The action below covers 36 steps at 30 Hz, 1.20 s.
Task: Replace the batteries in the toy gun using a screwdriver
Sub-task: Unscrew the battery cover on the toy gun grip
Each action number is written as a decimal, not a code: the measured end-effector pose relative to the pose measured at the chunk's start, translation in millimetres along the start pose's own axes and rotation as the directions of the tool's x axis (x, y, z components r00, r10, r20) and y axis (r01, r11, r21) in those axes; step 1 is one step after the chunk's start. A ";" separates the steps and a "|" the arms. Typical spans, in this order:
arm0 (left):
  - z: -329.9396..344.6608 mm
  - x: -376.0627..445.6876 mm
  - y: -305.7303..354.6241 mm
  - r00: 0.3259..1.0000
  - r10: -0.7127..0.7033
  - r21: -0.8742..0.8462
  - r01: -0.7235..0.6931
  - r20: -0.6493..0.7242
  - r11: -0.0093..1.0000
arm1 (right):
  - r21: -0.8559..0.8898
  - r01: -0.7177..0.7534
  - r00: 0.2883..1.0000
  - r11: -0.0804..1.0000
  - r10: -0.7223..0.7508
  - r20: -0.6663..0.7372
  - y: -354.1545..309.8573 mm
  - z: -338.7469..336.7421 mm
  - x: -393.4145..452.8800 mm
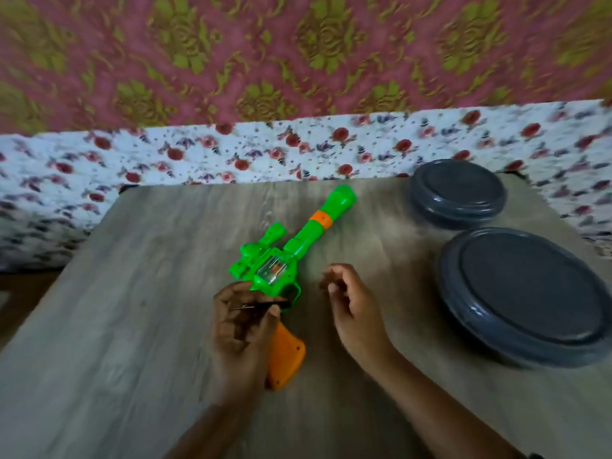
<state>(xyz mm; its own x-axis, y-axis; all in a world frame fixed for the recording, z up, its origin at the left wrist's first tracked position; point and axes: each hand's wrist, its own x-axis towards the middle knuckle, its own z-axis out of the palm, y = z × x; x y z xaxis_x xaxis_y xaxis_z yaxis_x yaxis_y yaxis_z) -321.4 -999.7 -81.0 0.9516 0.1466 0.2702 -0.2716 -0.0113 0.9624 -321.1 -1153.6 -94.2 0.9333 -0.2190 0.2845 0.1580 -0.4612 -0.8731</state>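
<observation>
Left hand (243,329) pinching thin screwdriver (261,306) over toy gun (284,260) grip. Right hand (347,299) loosely curled, empty, just beside. Two grey lidded dishes (526,293) on counter (132,326) further right.

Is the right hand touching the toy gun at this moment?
Apart. The head view shows bare table between the right hand and the toy gun; its loosely curled fingers hold nothing.

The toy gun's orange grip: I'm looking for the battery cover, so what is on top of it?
The left hand lies over the upper part of the orange grip, holding a thin dark screwdriver. Only the grip's lower end shows; any cover or screw beneath the hand is hidden.
</observation>
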 end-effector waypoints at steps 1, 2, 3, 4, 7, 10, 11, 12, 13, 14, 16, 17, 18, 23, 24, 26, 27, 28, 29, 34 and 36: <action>0.4 0.8 -6.1 1.000 0.019 -0.007 -0.019 0.001 1.000 | 0.001 0.010 1.000 1.000 -0.010 -0.018 7.4 -0.4 -1.7; -1.0 0.5 -9.7 0.999 0.031 -0.014 -0.031 -0.009 0.999 | 0.019 0.017 0.999 1.000 -0.017 -0.034 15.3 0.7 -2.6; -1.5 3.2 -23.9 0.999 0.024 -0.007 -0.024 -0.031 1.000 | 0.036 0.027 0.999 0.999 -0.025 -0.045 19.6 -0.5 -2.9; -2.3 6.6 -34.4 0.999 -0.008 -0.031 0.006 -0.038 0.999 | 0.042 0.046 0.998 0.998 -0.045 -0.035 24.3 0.3 -2.0; -5.4 11.1 -54.3 1.000 0.007 0.012 -0.007 0.028 1.000 | 0.022 0.080 0.996 0.997 -0.080 0.031 31.5 1.5 -0.1; -12.3 7.8 -45.8 0.996 0.076 -0.163 -0.067 0.047 0.984 | 0.054 0.096 0.995 0.994 -0.097 0.022 33.9 3.5 0.2; -13.1 6.1 -38.6 0.993 0.105 -0.170 -0.096 0.047 0.981 | 0.053 0.096 0.995 0.994 -0.097 0.010 32.9 3.1 -1.0; -12.6 6.0 -31.0 0.988 0.142 -0.160 -0.130 0.067 0.979 | 0.042 0.090 0.996 0.995 -0.090 0.009 31.0 2.2 -0.5; -12.8 6.9 -33.3 0.986 0.146 -0.156 -0.133 0.076 0.979 | 0.031 0.089 0.996 0.996 -0.089 0.010 28.4 1.1 -1.2; -14.1 5.9 -31.5 0.985 0.152 -0.148 -0.138 0.085 0.979 | 0.026 0.097 0.995 0.995 -0.097 0.008 24.0 0.0 -5.0; -12.8 3.2 -31.7 0.984 0.163 -0.064 -0.158 0.078 0.985 | 0.054 0.110 0.994 0.992 -0.111 0.022 16.2 -1.4 -10.6; -13.3 0.4 -27.4 0.980 0.185 -0.053 -0.182 0.074 0.982 | 0.076 0.130 0.991 0.989 -0.133 0.036 11.0 -0.7 -15.8; -12.4 -2.2 -24.9 0.975 0.206 -0.044 -0.203 0.088 0.978 | 0.092 0.152 0.986 0.984 -0.158 0.059 6.7 0.2 -20.2; -9.6 -14.7 -14.8 0.941 0.295 0.069 -0.310 0.165 0.948 | 0.203 0.133 0.983 0.970 -0.155 0.099 -9.6 9.9 -34.4; -9.4 -14.1 -15.8 0.934 0.307 0.099 -0.329 0.184 0.939 | 0.265 0.081 0.990 0.961 -0.109 0.093 -13.0 10.2 -36.4; -8.4 -13.4 -17.4 0.922 0.324 0.135 -0.356 0.212 0.924 | 0.369 -0.022 0.995 0.929 -0.018 0.102 -15.8 11.3 -37.8; -8.2 -14.0 -16.7 0.917 0.329 0.153 -0.367 0.226 0.918 | 0.399 -0.059 0.994 0.915 0.015 0.112 -15.9 11.6 -37.6; -7.4 -15.2 -16.0 0.914 0.323 0.176 -0.369 0.244 0.912 | 0.425 -0.089 0.992 0.901 0.040 0.123 -15.2 11.7 -37.3; -6.7 -16.3 -14.6 0.912 0.325 0.202 -0.377 0.250 0.904 | 0.456 -0.116 0.990 0.882 0.064 0.128 -14.5 10.6 -35.9; -13.6 -9.9 -19.0 0.942 0.336 0.398 -0.308 0.001 0.864 | 0.625 -0.215 0.975 0.751 0.198 0.097 -8.9 1.2 -27.8; -16.2 -6.1 -19.1 0.963 0.267 0.480 -0.223 -0.024 0.848 | 0.652 -0.219 0.972 0.726 0.222 0.079 -6.1 1.2 -24.1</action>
<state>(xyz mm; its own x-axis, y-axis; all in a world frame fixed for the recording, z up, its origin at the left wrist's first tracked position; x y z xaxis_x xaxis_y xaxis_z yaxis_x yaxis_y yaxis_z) -324.3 -984.4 -101.5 0.8406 0.1622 0.5168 -0.3737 -0.5171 0.7700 -344.2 -1144.5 -96.2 0.9677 -0.2470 0.0512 0.1203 0.2735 -0.9543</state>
